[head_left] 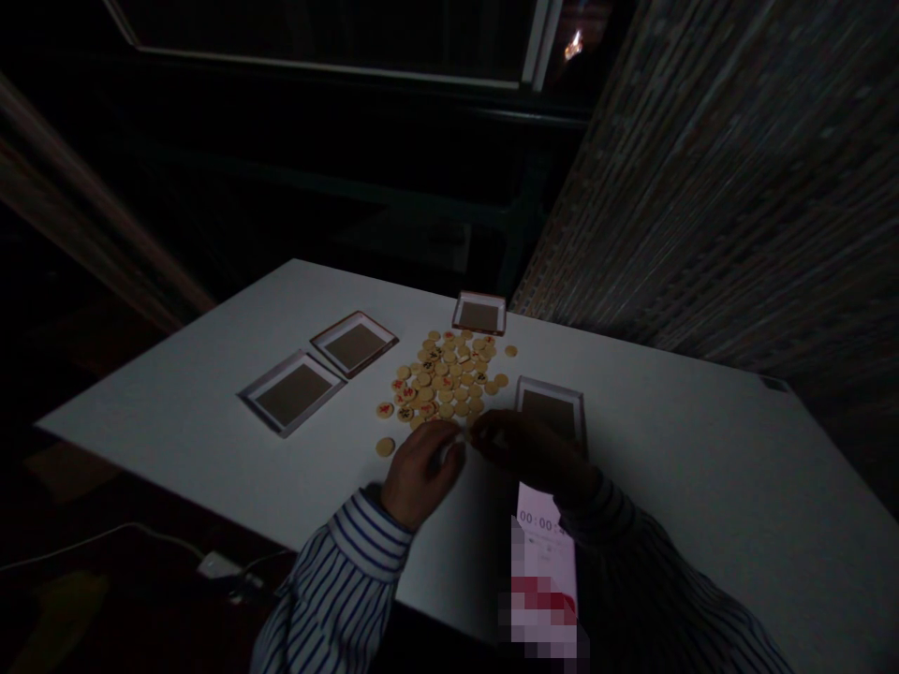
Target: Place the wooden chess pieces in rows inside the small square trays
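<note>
Clock taken from the disc pile (425, 394). Discs are read as wood: smooth, matt, some marked with characters; printed or cut can't be told. Bench (702, 440): smooth hard board, low sheen. Shallow trays (355, 344) at 9, 10, 1 and 3-to-4: floors matt, rims smooth, slightly shiny; plastic or card can't be told. Phone (544, 552) at 5: glossy glass, lit. Sleeves (351, 562) at 7 and 4: woven cloth, matt, creased. Strand curtain (688, 187) at 2: thread-like, rough, faint glints picked up. Power block (219, 565) at 8: smooth plastic, plastic-sheathed cable (138, 525). Frame (323, 66) at 11: smooth, faint sheen.
</note>
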The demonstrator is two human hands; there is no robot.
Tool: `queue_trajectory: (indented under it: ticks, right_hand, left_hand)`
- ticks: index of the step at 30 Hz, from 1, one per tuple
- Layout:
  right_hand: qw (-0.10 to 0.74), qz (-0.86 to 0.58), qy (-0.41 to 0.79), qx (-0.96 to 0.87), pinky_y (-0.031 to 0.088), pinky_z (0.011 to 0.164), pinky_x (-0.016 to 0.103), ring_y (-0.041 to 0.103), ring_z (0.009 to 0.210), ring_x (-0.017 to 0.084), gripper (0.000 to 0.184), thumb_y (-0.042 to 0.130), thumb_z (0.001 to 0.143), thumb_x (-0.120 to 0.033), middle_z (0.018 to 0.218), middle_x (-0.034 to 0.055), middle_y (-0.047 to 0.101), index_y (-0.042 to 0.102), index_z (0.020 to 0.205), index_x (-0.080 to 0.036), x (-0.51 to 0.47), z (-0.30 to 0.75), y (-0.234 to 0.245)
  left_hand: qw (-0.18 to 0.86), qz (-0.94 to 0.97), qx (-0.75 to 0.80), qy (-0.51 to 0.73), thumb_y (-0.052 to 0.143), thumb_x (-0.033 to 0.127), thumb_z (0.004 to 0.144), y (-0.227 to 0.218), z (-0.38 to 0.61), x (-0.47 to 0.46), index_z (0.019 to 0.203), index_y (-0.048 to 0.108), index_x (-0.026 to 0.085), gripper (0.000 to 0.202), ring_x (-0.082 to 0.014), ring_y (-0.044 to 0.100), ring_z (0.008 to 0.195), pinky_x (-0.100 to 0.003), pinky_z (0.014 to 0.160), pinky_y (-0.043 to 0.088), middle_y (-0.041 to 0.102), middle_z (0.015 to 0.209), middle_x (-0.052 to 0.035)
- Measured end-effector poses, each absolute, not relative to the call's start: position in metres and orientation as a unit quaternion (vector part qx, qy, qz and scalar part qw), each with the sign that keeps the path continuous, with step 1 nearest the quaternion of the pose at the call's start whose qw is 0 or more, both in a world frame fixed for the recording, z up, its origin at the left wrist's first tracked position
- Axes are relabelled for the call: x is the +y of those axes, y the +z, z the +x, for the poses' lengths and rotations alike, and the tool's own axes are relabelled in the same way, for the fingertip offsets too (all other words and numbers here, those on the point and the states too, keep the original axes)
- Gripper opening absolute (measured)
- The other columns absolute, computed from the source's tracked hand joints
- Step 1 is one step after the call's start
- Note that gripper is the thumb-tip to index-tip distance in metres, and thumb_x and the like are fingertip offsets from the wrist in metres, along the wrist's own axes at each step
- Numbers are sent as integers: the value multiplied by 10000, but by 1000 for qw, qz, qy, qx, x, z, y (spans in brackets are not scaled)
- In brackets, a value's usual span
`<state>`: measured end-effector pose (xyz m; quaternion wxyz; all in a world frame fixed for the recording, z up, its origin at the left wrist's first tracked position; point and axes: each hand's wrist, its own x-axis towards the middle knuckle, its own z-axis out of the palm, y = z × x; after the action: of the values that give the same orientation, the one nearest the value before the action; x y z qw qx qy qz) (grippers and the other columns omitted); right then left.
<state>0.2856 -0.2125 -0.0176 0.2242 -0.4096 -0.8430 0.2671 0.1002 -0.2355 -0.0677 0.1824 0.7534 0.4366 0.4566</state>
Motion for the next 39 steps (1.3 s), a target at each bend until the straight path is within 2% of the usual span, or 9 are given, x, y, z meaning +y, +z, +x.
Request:
queue_trajectory:
  ticks: [3,5,10,17,29,34,39]
  right_hand:
    - [255,-408,358,-800,453,599,234,570,669,98,180,489,850,-316,781,12,635,583,911,-175,-211,286,-19]
    - [266,-399,394,-784,464,621,242,573,706,105,208,489,851,-342,804,17,633,589,917,-171,-212,285,-18]
    - [274,-385,439,-764,472,681,266,569,765,117,228,499,849,-358,830,25,628,595,912,-161,-213,283,-12]
    - [271,-381,488,-737,484,641,260,567,713,112,230,506,848,-354,818,33,622,603,915,-157,-213,283,-14]
    - [262,-388,485,-739,483,640,259,577,694,111,240,482,863,-348,760,26,614,610,920,-152,-212,284,-12]
    - [264,-406,450,-751,473,621,251,564,671,103,238,499,852,-364,770,23,617,609,883,-156,-212,285,-14]
    - [265,-401,419,-770,470,621,253,564,690,109,243,485,859,-362,797,29,623,614,911,-163,-212,285,-10]
  left_hand:
    - [171,761,431,454,534,187,792,-65,101,-237,1035,569,175,246,-181,592,944,-342,828,508,637,999,-93]
    - [162,766,433,447,556,192,781,-63,101,-237,1036,563,170,256,-181,599,929,-336,811,516,639,994,-96]
    - [148,766,433,451,582,196,771,-62,101,-237,1043,553,171,274,-174,605,913,-329,793,523,643,987,-90]
    - [139,763,442,452,573,226,784,-62,101,-238,1003,575,188,221,-180,619,879,-339,768,534,661,943,-79]
    - [132,755,439,468,572,258,785,-61,102,-238,972,599,172,207,-171,643,805,-303,707,549,682,903,-87]
    - [169,745,448,463,573,247,783,-63,102,-238,961,610,151,205,-136,635,684,-272,653,545,690,848,-73]
    - [222,714,480,458,587,288,770,-66,103,-238,966,626,168,233,-134,625,664,-263,620,536,688,821,-56]
